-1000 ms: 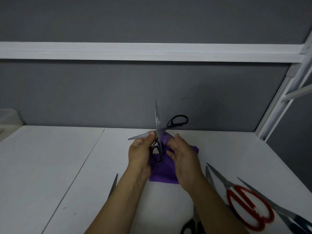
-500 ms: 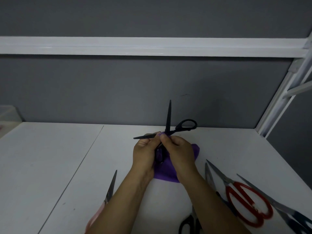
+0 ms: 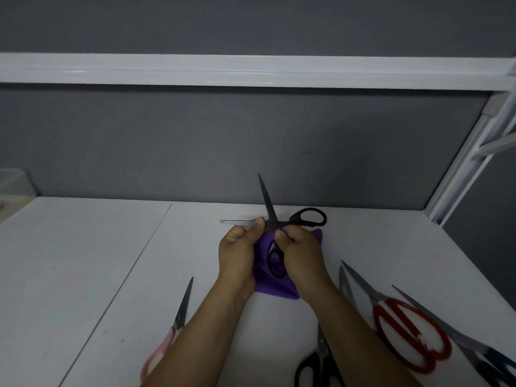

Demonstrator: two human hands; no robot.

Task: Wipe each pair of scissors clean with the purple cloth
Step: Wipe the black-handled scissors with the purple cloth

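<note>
Black-handled scissors (image 3: pixel 307 218) are held spread wide above the white table, one blade pointing up, the other pointing left. My left hand (image 3: pixel 238 254) pinches the left-pointing blade near the pivot. My right hand (image 3: pixel 303 256) grips the purple cloth (image 3: pixel 275 286) and presses it against the scissors just below the pivot. The cloth hangs down between both hands, with one black handle loop lying against it.
Pink-handled scissors (image 3: pixel 178 317) lie on the table (image 3: pixel 83 261) at lower left. Red-handled scissors (image 3: pixel 405 333), black scissors (image 3: pixel 321 361) and a dark-handled pair (image 3: pixel 474 347) lie at lower right. A grey wall and white shelf rail (image 3: pixel 251 69) stand behind.
The held scissors turned in my hands, the upright blade tilting left. My right hand slid down from the pivot, uncovering one handle loop against the cloth.
</note>
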